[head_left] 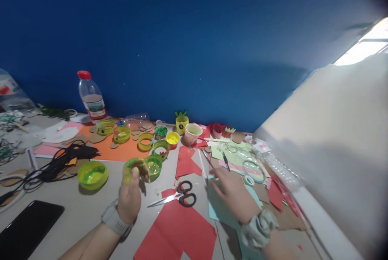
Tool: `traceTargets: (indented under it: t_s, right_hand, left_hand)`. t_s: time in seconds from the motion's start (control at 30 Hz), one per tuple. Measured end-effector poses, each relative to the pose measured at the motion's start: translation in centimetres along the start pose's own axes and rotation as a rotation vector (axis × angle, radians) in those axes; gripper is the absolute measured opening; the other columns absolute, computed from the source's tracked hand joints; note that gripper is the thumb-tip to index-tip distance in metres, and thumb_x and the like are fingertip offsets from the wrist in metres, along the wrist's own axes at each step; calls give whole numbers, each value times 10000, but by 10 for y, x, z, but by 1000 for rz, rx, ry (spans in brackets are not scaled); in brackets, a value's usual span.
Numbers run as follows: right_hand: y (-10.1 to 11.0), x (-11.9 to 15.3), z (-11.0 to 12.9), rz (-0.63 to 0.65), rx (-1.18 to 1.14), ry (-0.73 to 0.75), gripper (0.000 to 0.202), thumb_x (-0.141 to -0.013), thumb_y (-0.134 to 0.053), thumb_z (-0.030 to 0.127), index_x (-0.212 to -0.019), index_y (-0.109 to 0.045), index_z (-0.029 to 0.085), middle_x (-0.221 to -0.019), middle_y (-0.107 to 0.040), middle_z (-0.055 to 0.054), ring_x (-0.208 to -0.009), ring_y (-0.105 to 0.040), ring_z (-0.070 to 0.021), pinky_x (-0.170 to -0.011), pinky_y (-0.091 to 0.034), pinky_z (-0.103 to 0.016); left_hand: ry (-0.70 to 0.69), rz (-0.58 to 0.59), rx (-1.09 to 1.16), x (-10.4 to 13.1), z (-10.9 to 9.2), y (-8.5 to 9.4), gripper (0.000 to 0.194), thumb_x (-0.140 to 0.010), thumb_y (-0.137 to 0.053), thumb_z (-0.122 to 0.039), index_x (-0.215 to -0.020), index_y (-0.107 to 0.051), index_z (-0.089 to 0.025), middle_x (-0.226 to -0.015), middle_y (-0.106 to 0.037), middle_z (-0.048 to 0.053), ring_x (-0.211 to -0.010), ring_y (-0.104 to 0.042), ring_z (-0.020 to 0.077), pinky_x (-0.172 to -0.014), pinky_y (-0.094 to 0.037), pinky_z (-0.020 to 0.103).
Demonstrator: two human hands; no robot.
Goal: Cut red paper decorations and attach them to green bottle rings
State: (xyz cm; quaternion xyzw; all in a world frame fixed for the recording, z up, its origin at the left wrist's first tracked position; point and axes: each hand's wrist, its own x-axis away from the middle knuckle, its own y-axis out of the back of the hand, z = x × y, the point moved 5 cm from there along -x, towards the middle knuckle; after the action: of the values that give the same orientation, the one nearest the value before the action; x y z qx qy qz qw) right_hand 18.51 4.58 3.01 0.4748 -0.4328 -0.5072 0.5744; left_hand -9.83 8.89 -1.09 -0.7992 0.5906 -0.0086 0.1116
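My left hand [131,197] is closed round a small yellow-green cup [133,165], tilted so that a brownish inside shows. It looks like a cut-off bottle bottom. Just right of it stands a similar green cup [153,166]. My right hand [228,191] is over light blue paper [213,203], smeared by motion. A thin reddish stick [207,157], perhaps a pencil or brush, meets its fingertips; whether they grip it is unclear. Between my hands lie black-handled scissors [178,196] on red paper [178,231].
Yellow-green cups and rings [93,175] stand at left and centre. Behind are a paper cup [192,134], a yellow pineapple-like cup [182,124] and a red-capped bottle [92,98]. Black cable [57,163] and a phone [30,227] lie left; a clear bottle [275,161] lies right.
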Motion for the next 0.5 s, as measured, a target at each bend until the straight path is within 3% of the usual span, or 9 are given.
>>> traceTargets:
  t_s: [0.1,0.2,0.37,0.5]
  right_hand:
    - [5,-4,-47,-82,74,-247,208,-951,-434,236,-1040,-573,109,-975,-624,-142,-907,-608,-265,-775,-470,-383]
    - [-3,-15,-71,-107,90,-353,204,-951,-511,267,-1075,-571,117,-955,-624,-75,-846,-615,-207,-754,-496,-369]
    - [-12,-30,-71,-123,12,-334,266,-965,-485,278,-1187,-540,144,-976,-615,-68,-731,-605,-172,-682,-484,-330]
    - [8,-19,-58,-178,-110,-229,298,-967,-330,242,-1159,-542,160,-1040,-595,-126,-818,-617,-230,-724,-452,-352]
  left_hand:
    - [14,49,35,-1,0,-4,362,-861,-525,-550,-862,-564,-190,-704,-593,-6,-592,-565,134,-496,-462,231]
    - [9,78,44,-2,0,-5,347,-857,-537,-535,-869,-556,-189,-731,-596,4,-615,-565,141,-505,-457,236]
    - [-34,121,60,0,-1,-6,310,-896,-489,-505,-892,-525,-198,-717,-570,-12,-601,-532,133,-540,-448,249]
    - [-78,147,69,3,-3,-7,308,-923,-452,-495,-912,-532,-197,-738,-574,-8,-622,-528,130,-588,-457,262]
